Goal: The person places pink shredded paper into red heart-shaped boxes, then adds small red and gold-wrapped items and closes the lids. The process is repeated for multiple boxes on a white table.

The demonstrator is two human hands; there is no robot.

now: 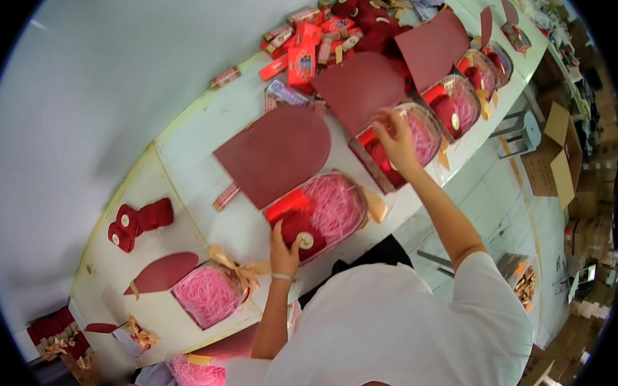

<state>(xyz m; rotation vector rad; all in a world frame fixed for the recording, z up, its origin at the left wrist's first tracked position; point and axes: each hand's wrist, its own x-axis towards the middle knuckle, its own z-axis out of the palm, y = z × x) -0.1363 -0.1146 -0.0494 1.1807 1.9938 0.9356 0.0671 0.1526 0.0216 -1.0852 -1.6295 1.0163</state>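
The left hand point(284, 250) grips a round dark-red plush piece with a gold disc point(300, 232) at the near edge of an arch-shaped gift box of pink paper shred point(336, 204), beside a flat red packet point(288, 204). Farther off, the right hand point(396, 138) reaches into a second pink-shred box point(422, 132), fingers curled, seemingly pinching something there. Beyond lie maroon arch-shaped lids point(276, 153) and a pile of small red cartons point(305, 55).

red pouch point(300, 232): round, gold-buttoned, lying in the near box's pink shreds
far box point(401, 143): open, shred-filled, red packet inside
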